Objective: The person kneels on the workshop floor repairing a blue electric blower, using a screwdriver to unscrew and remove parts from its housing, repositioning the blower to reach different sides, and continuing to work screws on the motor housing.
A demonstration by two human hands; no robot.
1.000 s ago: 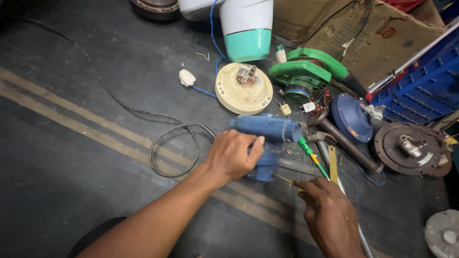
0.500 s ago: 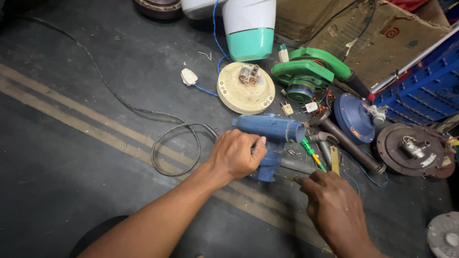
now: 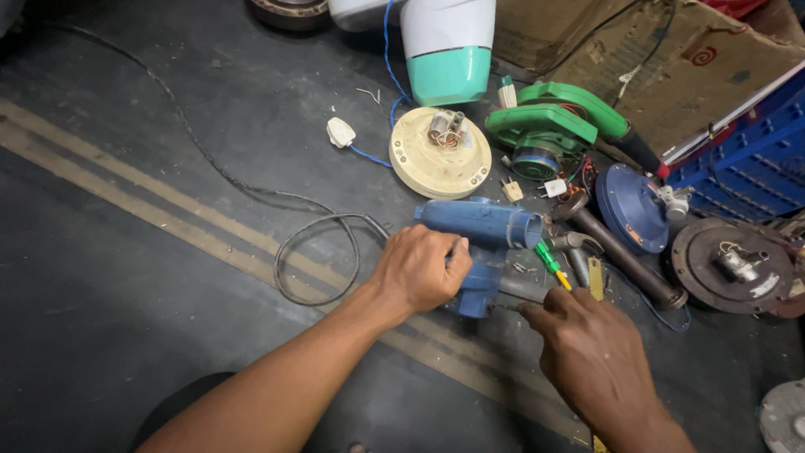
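My left hand point(image 3: 417, 270) grips the rear of a blue hand blower point(image 3: 482, 225) that lies on the dark floor, nozzle pointing right. Its black cord point(image 3: 312, 252) loops away to the left. My right hand point(image 3: 591, 352) is closed around a thin screwdriver point(image 3: 506, 307). The tip points left at the base of the blower's handle point(image 3: 476, 294). A green and yellow screwdriver point(image 3: 551, 262) lies just above my right hand's knuckles.
A cream round motor cover point(image 3: 439, 154), a white and teal housing point(image 3: 449, 46) and a green blower point(image 3: 549, 126) lie behind. Right of them are a blue disc point(image 3: 629, 210), a dark metal rod point(image 3: 625, 260), a round motor plate point(image 3: 729, 267), a blue crate point(image 3: 746, 151) and cardboard point(image 3: 671, 59).
My right hand has moved up and left, bringing the thin screwdriver's tip to the blower's handle base. My left hand keeps its hold on the blower.
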